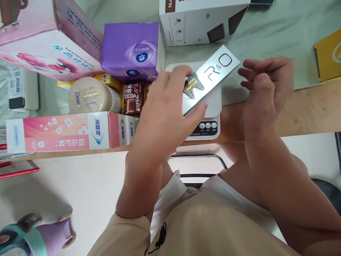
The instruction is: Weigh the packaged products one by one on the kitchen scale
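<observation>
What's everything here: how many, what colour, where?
R&O Bamboo Charcoal box: 1, silver, centre
Digital scale: 1, white, centre
Vinda pack: 1, purple, upper left
Dove jar: 1, cream, left
Cocoa packet: 1, brown, beside jar
Toothpaste carton: at least 1, pink, left
Large carton: 1, pink, top left
Printed box: 1, white, top
Cropped box: 1, yellow, right
Cloth: 1, green, tabletop
Unclear object: 1, purple, lower left
Container: 1, white, left
Left hand: 1, bare, holding silver box
Right hand: 1, bare, right

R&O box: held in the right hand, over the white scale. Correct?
Wrong hand. The head view shows the left hand holding the R&O box; the right hand is apart from it. Over the white scale stands.
</observation>
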`<state>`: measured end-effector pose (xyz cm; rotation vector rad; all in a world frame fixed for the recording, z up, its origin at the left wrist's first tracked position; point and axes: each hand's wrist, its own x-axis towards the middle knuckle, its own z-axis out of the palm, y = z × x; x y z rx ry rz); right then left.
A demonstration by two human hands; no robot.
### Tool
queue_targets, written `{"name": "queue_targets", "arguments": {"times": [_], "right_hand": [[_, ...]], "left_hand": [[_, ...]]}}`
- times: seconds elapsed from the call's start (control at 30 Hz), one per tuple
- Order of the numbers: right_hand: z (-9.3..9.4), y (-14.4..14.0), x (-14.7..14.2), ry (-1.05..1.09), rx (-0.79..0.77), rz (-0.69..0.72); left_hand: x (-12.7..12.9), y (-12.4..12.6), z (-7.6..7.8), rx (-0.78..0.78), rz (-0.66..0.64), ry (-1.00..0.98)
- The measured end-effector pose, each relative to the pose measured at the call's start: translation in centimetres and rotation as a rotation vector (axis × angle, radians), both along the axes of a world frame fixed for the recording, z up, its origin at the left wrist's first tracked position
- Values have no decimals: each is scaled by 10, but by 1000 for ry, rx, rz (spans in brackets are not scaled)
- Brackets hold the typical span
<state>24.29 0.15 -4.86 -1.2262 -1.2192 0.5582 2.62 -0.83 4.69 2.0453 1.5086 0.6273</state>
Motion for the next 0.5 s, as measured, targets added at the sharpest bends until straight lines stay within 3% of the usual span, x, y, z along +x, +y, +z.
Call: {"name": "queue_targets", "arguments": {"times": [0.1,0.2,0.33,0.43,0.5], "right_hand": [[7,-2,-5,-12,-29,2],[10,-7,-8,-19,-30,38],[6,-11,-8,-9,68,130],[3,-13,-9,-49,339,167],[4,-18,-12,-39,403,157]], "left_hand": [[-4,2,-5,-71,-14,150],[-7,4,-1,-114,15,192],[-10,-5,23,-99,-27,194],[-17,-17,44,-36,-90,196],[-26,-25,55,1,-141,185]]}}
